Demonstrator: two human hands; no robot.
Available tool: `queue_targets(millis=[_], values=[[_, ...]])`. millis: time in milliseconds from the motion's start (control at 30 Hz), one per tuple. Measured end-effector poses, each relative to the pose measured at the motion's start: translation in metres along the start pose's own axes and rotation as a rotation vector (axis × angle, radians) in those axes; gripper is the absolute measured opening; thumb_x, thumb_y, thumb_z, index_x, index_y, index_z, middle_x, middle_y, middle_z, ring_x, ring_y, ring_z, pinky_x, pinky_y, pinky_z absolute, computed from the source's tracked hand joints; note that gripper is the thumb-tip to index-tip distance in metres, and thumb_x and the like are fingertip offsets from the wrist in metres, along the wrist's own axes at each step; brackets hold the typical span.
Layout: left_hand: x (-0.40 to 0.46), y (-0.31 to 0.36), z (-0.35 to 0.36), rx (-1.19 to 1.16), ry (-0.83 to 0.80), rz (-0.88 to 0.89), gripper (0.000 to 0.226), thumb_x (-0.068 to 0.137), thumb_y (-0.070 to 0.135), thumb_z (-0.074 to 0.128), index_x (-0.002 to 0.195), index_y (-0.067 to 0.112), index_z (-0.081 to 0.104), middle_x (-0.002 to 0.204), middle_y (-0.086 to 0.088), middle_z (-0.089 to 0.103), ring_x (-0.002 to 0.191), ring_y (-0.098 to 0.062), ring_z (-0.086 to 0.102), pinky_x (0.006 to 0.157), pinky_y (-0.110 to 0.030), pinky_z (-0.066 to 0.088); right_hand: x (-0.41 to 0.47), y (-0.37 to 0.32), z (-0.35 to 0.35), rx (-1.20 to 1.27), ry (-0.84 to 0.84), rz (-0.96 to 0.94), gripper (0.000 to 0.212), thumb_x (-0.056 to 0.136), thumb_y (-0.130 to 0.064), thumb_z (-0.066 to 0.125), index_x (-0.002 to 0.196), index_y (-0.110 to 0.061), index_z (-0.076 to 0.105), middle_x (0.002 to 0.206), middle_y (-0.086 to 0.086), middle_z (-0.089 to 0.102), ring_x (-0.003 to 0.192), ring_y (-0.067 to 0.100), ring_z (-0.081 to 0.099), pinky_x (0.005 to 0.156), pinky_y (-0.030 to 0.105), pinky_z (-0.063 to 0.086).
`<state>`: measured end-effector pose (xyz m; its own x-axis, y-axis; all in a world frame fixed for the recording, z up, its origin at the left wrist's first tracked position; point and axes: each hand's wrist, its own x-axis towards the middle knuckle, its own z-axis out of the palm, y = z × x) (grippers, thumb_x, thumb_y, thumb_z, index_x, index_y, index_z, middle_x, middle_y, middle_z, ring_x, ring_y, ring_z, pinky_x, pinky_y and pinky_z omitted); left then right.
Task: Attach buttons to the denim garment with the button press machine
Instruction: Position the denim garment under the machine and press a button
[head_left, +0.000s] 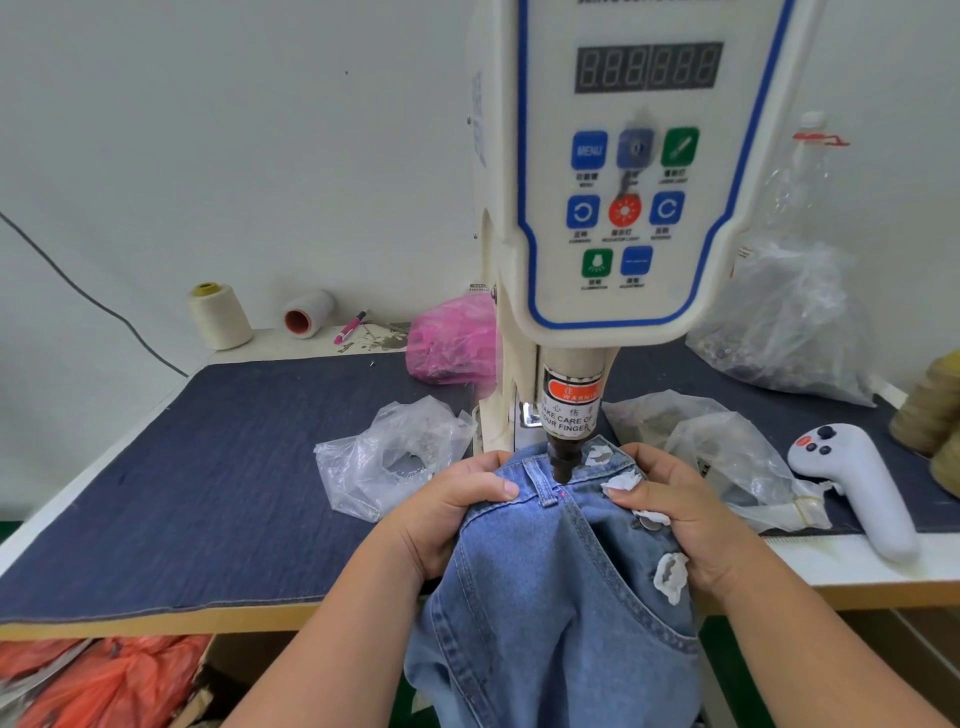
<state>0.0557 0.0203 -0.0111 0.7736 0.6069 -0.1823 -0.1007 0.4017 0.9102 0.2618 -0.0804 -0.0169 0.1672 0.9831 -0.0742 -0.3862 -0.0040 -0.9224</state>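
Now I grip the denim garment (545, 597) with my left hand (457, 499) and right hand (670, 504), its waistband under the button press machine (613, 208) punch (563, 462).

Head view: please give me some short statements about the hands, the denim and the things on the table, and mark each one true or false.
1. Both hands grip the denim garment under the press head. True: the left hand and the right hand hold it on either side.
2. The display shows lit numbers. False: its digits are dark.
3. A pink plastic bag lies to the left of the machine column. True.
4. The white handheld controller is in the right hand. False: it lies on the table.
5. Both thread cones stand upright. False: the cream cone stands, the white cone lies on its side.
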Motion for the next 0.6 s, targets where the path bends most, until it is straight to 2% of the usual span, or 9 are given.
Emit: queue_targets(millis=[167, 333, 600], values=[[-0.0003, 0.0009, 0.0003, -0.011, -0.030, -0.003, 0.075, 0.056, 0.014, 0.069, 0.126, -0.005, 0.053, 0.114, -0.028, 0.059, 0.095, -0.035, 0.061, 0.087, -0.039, 0.052, -0.0001, 0.0001, -0.0007, 0.029, -0.015, 0.003, 0.039, 0.061, 0.005, 0.068, 0.100, -0.003, 0.065, 0.091, 0.021, 0.071, 0.071, 0.028, 0.070, 0.063, 0.031, 0.060], [-0.0002, 0.0008, 0.0003, -0.008, -0.036, -0.015, 0.083, 0.057, 0.013, 0.070, 0.133, -0.010, 0.047, 0.118, -0.030, 0.057, 0.104, -0.038, 0.056, 0.092, -0.042, 0.049, -0.0026, -0.0005, -0.0015, 0.012, -0.041, 0.010, 0.049, 0.054, 0.010, 0.072, 0.101, -0.003, 0.064, 0.093, 0.021, 0.071, 0.072, 0.028, 0.070, 0.063, 0.031, 0.060], [-0.0005, 0.0018, -0.0013, 0.000, -0.083, -0.026, 0.075, 0.061, 0.013, 0.070, 0.131, -0.005, 0.051, 0.119, -0.029, 0.059, 0.100, -0.036, 0.061, 0.091, -0.041, 0.053, -0.0041, -0.0021, -0.0022, 0.032, -0.062, 0.027, 0.052, 0.054, 0.005, 0.072, 0.105, 0.001, 0.062, 0.097, 0.024, 0.068, 0.072, 0.029, 0.070, 0.065, 0.033, 0.060]])
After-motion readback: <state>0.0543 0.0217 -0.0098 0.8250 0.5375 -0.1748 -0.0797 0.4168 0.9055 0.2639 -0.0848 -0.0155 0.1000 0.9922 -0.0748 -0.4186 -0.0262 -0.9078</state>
